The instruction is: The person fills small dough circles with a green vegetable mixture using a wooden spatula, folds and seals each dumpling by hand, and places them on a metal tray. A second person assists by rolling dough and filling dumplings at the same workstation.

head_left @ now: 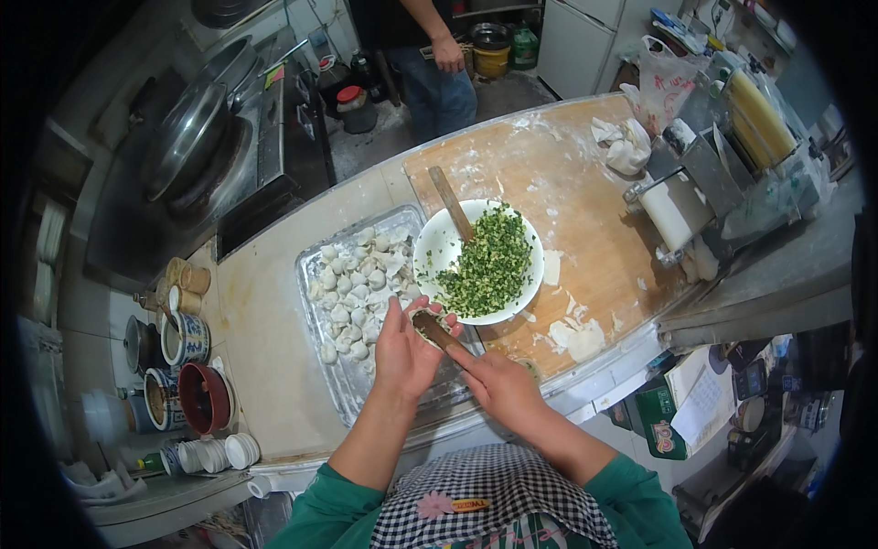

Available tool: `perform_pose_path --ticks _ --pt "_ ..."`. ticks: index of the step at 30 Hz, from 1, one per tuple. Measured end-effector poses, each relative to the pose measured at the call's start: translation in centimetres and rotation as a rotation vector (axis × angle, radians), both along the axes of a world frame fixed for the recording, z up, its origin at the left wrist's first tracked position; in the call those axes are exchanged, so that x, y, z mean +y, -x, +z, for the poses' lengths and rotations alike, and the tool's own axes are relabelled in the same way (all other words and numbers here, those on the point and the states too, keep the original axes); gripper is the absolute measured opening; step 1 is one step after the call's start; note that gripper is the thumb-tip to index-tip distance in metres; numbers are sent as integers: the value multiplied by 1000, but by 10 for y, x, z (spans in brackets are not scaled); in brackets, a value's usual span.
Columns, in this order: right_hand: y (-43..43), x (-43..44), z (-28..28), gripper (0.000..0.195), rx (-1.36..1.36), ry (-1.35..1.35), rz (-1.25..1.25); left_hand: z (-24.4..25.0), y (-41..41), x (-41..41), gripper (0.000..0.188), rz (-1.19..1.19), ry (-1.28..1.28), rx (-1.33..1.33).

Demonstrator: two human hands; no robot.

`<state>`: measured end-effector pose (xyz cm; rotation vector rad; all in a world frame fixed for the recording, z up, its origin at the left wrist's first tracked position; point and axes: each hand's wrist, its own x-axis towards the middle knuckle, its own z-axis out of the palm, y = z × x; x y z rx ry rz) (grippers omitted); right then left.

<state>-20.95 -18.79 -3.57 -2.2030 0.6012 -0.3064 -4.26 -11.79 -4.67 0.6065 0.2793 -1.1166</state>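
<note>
My left hand (pixel 405 353) is palm up over the edge of the metal tray (pixel 322 377), cradling a thin dough wrapper (pixel 446 320). My right hand (pixel 504 384) grips a flat wooden spatula (pixel 442 337), its dark blade pressed onto the wrapper. Green bits of filling show around the blade. Just beyond is a white bowl (pixel 429 240) heaped with chopped green filling (pixel 490 264); a second wooden stick (pixel 449 199) leans in it. Many folded dumplings (pixel 350 295) lie on the floured tray. Loose dough wrappers (pixel 579 340) rest at the board's near edge.
A dough-rolling machine (pixel 675 209) stands right on the floured wooden board (pixel 576 185), beside a bagged lump (pixel 627 147). Seasoning jars (pixel 185 336) and a red-brown pot (pixel 204 398) line the left. Behind are a wok (pixel 188 141) and another person (pixel 439 89).
</note>
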Motion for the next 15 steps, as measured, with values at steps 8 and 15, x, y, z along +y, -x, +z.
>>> perform_pose_path --ticks 8,15 --pt "8 -5 12 45 -16 -37 25 11 -5 -5 51 26 -7 -35" --pt "11 -8 10 48 -82 -62 -5 26 7 -15 49 1 -26 -64"
